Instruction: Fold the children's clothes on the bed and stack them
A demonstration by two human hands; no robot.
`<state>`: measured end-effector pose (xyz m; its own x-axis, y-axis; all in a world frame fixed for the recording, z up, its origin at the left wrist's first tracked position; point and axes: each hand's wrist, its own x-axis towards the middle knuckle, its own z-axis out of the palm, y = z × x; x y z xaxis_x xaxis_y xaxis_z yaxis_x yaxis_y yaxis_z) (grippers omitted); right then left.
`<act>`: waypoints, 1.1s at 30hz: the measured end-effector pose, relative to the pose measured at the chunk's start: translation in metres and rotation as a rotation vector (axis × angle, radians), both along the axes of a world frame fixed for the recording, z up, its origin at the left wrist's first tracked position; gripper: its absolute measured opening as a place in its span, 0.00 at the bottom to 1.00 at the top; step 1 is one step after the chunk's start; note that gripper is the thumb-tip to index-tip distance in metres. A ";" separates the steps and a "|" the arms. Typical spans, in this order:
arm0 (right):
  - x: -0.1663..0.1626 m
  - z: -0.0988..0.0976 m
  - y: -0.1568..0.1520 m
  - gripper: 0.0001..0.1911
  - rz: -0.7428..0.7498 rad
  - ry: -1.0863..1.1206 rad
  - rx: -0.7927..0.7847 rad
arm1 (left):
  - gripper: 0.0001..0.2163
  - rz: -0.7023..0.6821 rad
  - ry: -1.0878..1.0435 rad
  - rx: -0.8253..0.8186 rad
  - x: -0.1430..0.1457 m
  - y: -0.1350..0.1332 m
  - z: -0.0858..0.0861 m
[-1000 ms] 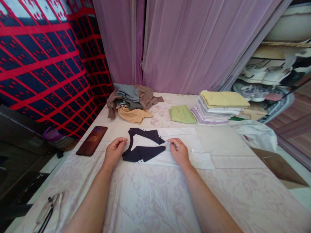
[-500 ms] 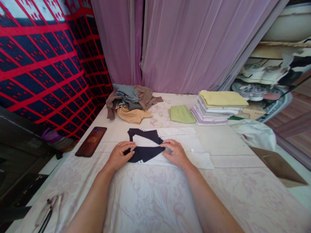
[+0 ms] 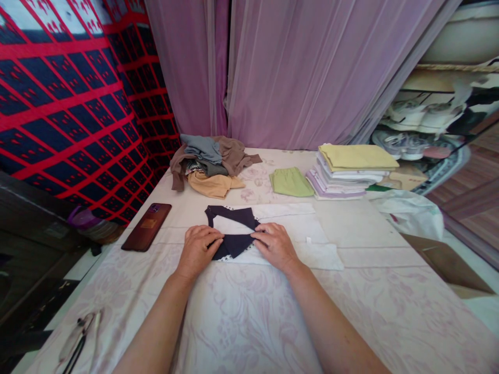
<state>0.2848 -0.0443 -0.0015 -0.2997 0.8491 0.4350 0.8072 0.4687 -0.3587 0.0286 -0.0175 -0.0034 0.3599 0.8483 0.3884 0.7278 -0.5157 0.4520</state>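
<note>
A white garment with a wide dark navy collar (image 3: 237, 245) lies flat on the cloth-covered table in front of me. Small dotted trim shows along the collar's edge. My left hand (image 3: 198, 250) pinches the collar's near flap at its left end, thumb and fingers together. At the flap's right end, my right hand (image 3: 276, 247) holds the same edge between thumb and fingertips. White fabric (image 3: 286, 212) of the garment spreads to the right, beyond and beneath my right hand, with a small white tag on it.
A rumpled clothes pile (image 3: 210, 161) sits at the back left. Folded green shorts (image 3: 291, 182) lie beside a stack of folded cloths (image 3: 343, 174) at the back right. A phone (image 3: 147, 227) rests on the left, eyeglasses (image 3: 80, 332) at the near left corner.
Both hands have drawn closer together along the collar's near flap. My left hand has shifted right and my right hand left, and their fingers have closed on the edge.
</note>
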 end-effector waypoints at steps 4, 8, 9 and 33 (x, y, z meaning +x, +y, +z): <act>-0.003 -0.002 0.004 0.10 -0.058 0.025 0.034 | 0.10 -0.014 0.012 -0.023 0.001 -0.001 0.000; -0.003 0.000 0.003 0.13 -0.008 0.031 -0.001 | 0.16 -0.105 0.040 -0.071 0.002 -0.002 0.001; -0.003 0.000 0.002 0.16 0.029 0.029 -0.020 | 0.16 -0.121 0.048 -0.083 0.002 -0.003 0.001; -0.009 -0.012 0.011 0.19 -0.168 0.016 0.005 | 0.11 -0.166 -0.052 -0.026 0.014 -0.004 -0.003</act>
